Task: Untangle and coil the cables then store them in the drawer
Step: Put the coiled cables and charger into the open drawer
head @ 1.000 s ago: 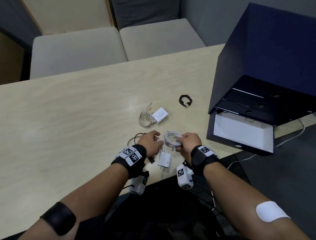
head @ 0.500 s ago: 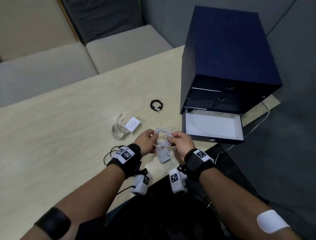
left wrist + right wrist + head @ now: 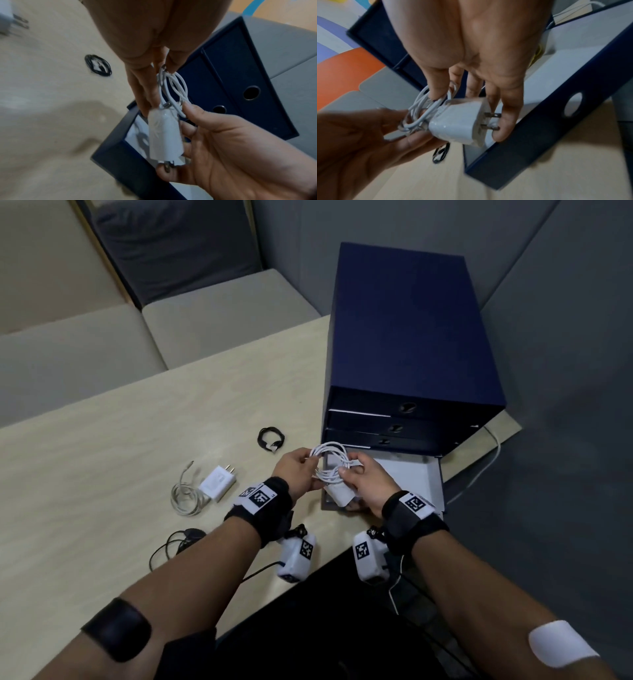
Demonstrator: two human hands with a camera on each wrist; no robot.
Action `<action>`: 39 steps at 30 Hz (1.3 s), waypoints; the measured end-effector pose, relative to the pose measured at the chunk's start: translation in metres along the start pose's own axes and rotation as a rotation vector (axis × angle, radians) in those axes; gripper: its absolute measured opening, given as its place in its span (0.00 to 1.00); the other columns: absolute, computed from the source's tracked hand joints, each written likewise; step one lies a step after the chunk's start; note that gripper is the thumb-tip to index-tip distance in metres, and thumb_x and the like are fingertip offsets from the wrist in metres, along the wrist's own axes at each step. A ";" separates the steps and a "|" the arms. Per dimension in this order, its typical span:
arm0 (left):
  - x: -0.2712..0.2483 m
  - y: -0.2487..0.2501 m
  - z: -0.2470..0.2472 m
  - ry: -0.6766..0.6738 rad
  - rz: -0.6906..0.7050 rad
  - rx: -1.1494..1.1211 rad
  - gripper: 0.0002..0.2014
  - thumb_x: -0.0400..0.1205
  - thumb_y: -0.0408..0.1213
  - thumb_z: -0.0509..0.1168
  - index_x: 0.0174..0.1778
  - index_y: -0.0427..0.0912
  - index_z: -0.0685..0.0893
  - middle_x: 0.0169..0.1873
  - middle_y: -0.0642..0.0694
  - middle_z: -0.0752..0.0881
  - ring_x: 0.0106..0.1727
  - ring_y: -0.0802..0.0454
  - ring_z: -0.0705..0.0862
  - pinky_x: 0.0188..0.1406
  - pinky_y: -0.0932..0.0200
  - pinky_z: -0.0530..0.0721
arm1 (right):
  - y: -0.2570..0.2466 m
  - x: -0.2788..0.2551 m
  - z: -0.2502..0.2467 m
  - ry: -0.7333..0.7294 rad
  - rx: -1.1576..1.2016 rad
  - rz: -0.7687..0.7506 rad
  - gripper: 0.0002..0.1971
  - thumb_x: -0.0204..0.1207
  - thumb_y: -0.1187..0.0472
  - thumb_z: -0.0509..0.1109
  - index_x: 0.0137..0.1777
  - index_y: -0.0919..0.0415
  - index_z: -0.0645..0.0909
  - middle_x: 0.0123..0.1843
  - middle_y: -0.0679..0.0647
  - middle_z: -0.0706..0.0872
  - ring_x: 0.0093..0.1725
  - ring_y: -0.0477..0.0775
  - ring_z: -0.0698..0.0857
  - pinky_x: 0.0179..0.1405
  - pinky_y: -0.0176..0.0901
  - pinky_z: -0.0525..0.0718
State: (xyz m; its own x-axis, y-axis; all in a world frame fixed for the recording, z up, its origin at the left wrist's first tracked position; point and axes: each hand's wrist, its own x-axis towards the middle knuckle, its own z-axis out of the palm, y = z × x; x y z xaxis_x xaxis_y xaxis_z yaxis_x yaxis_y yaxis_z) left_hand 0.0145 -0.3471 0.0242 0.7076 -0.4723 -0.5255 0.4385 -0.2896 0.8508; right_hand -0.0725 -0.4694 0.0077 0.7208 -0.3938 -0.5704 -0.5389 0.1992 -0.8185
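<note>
Both hands hold a coiled white cable point(image 3: 330, 462) with its white charger plug point(image 3: 339, 494) hanging below, above the left end of the open bottom drawer point(image 3: 407, 474). My left hand point(image 3: 298, 474) pinches the coil's left side. My right hand point(image 3: 363, 479) grips the coil's right side and cups the plug point(image 3: 458, 121), its prongs against the fingers. In the left wrist view the cable point(image 3: 173, 89) runs from my fingers down to the plug point(image 3: 164, 134). The drawer belongs to a dark blue drawer box point(image 3: 404, 337) at the table's right end.
On the table point(image 3: 120, 440) lie a second white charger point(image 3: 219, 482) with a loose whitish cable point(image 3: 186, 498), a small coiled black cable point(image 3: 270, 438), and a loose black cable point(image 3: 178, 541) by my left forearm. A white cord point(image 3: 486, 460) trails past the box.
Both hands lifted the white coil and its plug off the table and carried them right, to above the open drawer. The head view swung right as well.
</note>
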 end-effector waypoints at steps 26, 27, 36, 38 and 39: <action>0.053 0.008 0.067 -0.121 -0.070 0.949 0.14 0.83 0.36 0.59 0.58 0.32 0.83 0.62 0.35 0.81 0.65 0.41 0.77 0.61 0.57 0.74 | 0.018 0.087 -0.052 0.021 -0.195 0.225 0.26 0.68 0.64 0.81 0.65 0.69 0.79 0.46 0.57 0.86 0.38 0.57 0.84 0.43 0.52 0.85; 0.052 0.008 0.068 -0.119 -0.075 0.978 0.15 0.84 0.36 0.58 0.61 0.31 0.82 0.63 0.36 0.81 0.65 0.41 0.77 0.62 0.56 0.74 | 0.018 0.087 -0.055 0.003 -0.303 0.214 0.32 0.64 0.63 0.83 0.68 0.70 0.77 0.52 0.58 0.86 0.47 0.58 0.85 0.53 0.54 0.85; 0.049 0.012 0.070 -0.118 -0.017 1.059 0.16 0.86 0.35 0.54 0.65 0.30 0.78 0.67 0.32 0.77 0.69 0.41 0.75 0.62 0.61 0.70 | 0.006 0.078 -0.069 -0.005 -0.845 0.160 0.15 0.78 0.52 0.66 0.31 0.58 0.76 0.36 0.59 0.86 0.39 0.62 0.86 0.39 0.50 0.84; 0.049 0.007 0.064 -0.107 -0.007 1.027 0.16 0.84 0.37 0.57 0.64 0.36 0.80 0.66 0.36 0.78 0.66 0.43 0.78 0.59 0.61 0.73 | 0.015 0.083 -0.067 0.026 -0.759 0.166 0.10 0.75 0.61 0.69 0.33 0.60 0.78 0.39 0.63 0.89 0.44 0.66 0.89 0.43 0.54 0.87; 0.049 0.006 0.062 -0.106 -0.014 0.995 0.15 0.84 0.38 0.58 0.65 0.40 0.80 0.66 0.38 0.79 0.64 0.45 0.79 0.58 0.62 0.74 | 0.021 0.087 -0.067 0.041 -0.673 0.190 0.08 0.73 0.65 0.69 0.33 0.61 0.78 0.38 0.64 0.88 0.44 0.67 0.89 0.41 0.54 0.87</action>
State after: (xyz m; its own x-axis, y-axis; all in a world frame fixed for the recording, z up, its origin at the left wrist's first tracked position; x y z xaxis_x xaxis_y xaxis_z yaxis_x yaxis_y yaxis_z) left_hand 0.0174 -0.4230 0.0036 0.6314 -0.5216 -0.5738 -0.2511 -0.8376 0.4851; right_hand -0.0507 -0.5599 -0.0546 0.5776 -0.4434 -0.6854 -0.8162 -0.3263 -0.4768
